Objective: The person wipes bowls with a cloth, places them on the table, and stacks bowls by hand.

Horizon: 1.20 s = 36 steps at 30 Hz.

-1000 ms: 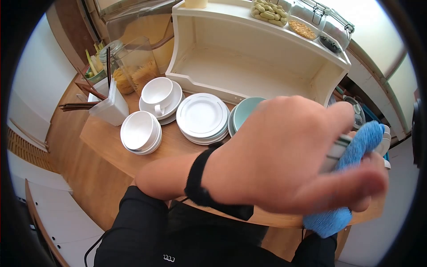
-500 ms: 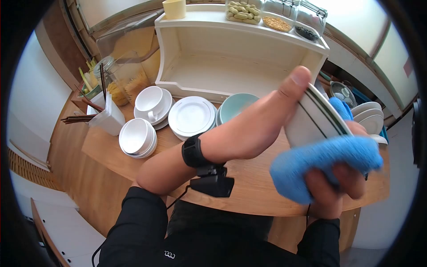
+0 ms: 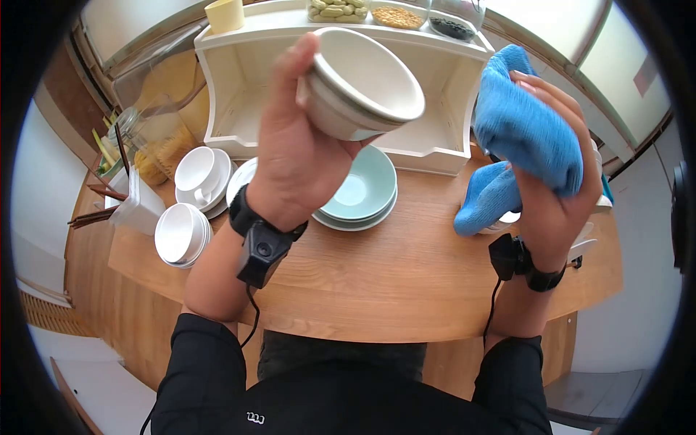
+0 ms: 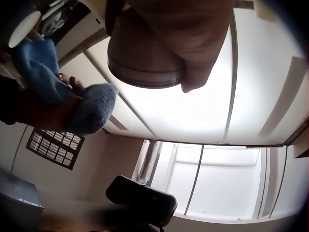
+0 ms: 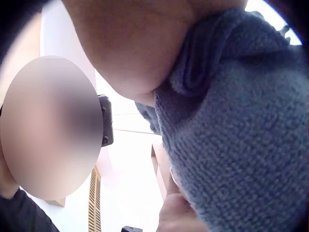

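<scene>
The left hand (image 3: 301, 163) grips a white bowl (image 3: 366, 80) with a dark band below its rim, raised and tilted in front of the white shelf. In the left wrist view the bowl (image 4: 140, 58) looks dark against bright panels, with the hand (image 4: 193, 29) round it. At the right, the right hand (image 3: 558, 196) holds a bunched blue cloth (image 3: 529, 123), apart from the bowl; part of the cloth hangs below the hand. The same cloth (image 5: 246, 130) fills much of the right wrist view. Light green bowls (image 3: 366, 185) stand stacked beneath the left hand.
White bowls (image 3: 180, 233), a cup (image 3: 197, 174) on saucers and a chopstick holder (image 3: 139, 206) stand left on the wooden table (image 3: 348, 290). Behind is the white shelf (image 3: 442, 134), with jars (image 3: 395, 14) and a yellow cup (image 3: 225, 14) on top. Other dishes are at the right.
The hands have moved apart: the left carried the bowl up and leftward, away from the cloth, while the right lifted the cloth at the right. The head view has shifted.
</scene>
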Available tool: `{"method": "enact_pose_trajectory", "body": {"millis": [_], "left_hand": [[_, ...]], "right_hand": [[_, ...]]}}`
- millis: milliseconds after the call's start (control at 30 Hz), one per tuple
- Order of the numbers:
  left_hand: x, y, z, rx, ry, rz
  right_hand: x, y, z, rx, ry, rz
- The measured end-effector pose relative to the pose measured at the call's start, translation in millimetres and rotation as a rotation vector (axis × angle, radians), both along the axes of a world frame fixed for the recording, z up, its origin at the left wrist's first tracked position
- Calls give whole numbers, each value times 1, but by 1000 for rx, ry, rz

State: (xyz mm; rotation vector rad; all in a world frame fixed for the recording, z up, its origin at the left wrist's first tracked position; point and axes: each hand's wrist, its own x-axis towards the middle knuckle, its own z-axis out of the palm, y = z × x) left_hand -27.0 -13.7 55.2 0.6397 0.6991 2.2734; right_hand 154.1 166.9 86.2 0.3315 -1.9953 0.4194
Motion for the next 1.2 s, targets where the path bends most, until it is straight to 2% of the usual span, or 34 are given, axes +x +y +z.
{"method": "enact_pose_trajectory", "body": {"millis": [33,100,133,200,233,267,333,367,433,467,533,567,600,633,667,700,733,767,800,867,900,933,967,1000,1033,1067,1100,1167,1200], "left_hand": [[-4,-3,-2,-2,1,-11],[-13,-10,-6,87,-78,-217],[-11,-6,-8,87,-78,-223],[-4,1,-12,93,-93,-25],[-8,-3,-15,112,35,-74],[-10,-9,-10,163,72,-313],[8,-8,5,-43,303,-7],[6,-12,5,-46,298,-8],[-2,-18,6,-196,699,95],[-1,-18,5,-198,697,91],[-2,-17,4,-148,688,194],[-4,-17,0,-152,690,192],[-8,-17,-6,-43,823,273],[-12,-18,-11,70,954,353],[-16,-17,-15,65,957,352],[-21,-17,-17,176,1155,503],[-24,-18,-18,294,1350,654],[-23,-26,-14,289,1543,741],[-22,-25,-14,289,1546,735],[-17,-20,-13,354,1678,956],[-6,-23,-12,275,1616,879],[-2,-18,-10,282,1614,876],[2,-10,-9,375,1553,790],[5,-3,-7,464,1490,699],[7,0,-5,549,1427,605],[7,-1,-3,555,1430,593],[7,-5,1,494,1266,349],[13,-14,11,358,909,-107],[26,-22,19,113,686,-120]], "right_hand": [[-2,2,-4,-2,1,-11],[-7,1,-8,-87,-69,51],[-10,-4,-8,-87,-68,45],[-20,-17,-10,137,-44,75],[-27,-27,-12,222,-52,85],[-31,-36,-15,306,-61,97],[-31,-47,-22,305,-164,39],[-29,-52,-25,304,-264,-21],[-31,-57,-30,281,-365,-67],[-34,-60,-35,278,-368,-68],[-41,-66,-44,4,-271,149],[-40,-67,-48,-114,-325,243],[-40,-69,-50,-120,-324,245],[-40,-70,-52,-238,-364,369],[-40,-72,-53,-356,-399,493],[-37,-73,-52,-441,-472,600],[-31,-78,-49,-447,-467,600],[-23,-84,-43,-708,-625,686],[-16,-90,-39,-969,-780,767],[-12,-101,-41,-969,-738,760],[-14,-106,-51,-779,-522,658],[-14,-107,-58,-586,-310,549],[-17,-101,-58,-431,-215,458],[-18,-90,-59,-434,-209,448],[-19,-76,-59,-330,-197,458],[-23,-65,-58,-226,-185,468],[-27,-58,-45,-41,-29,330],[-35,-35,-36,301,136,129],[-38,-24,-33,503,195,47]]}}
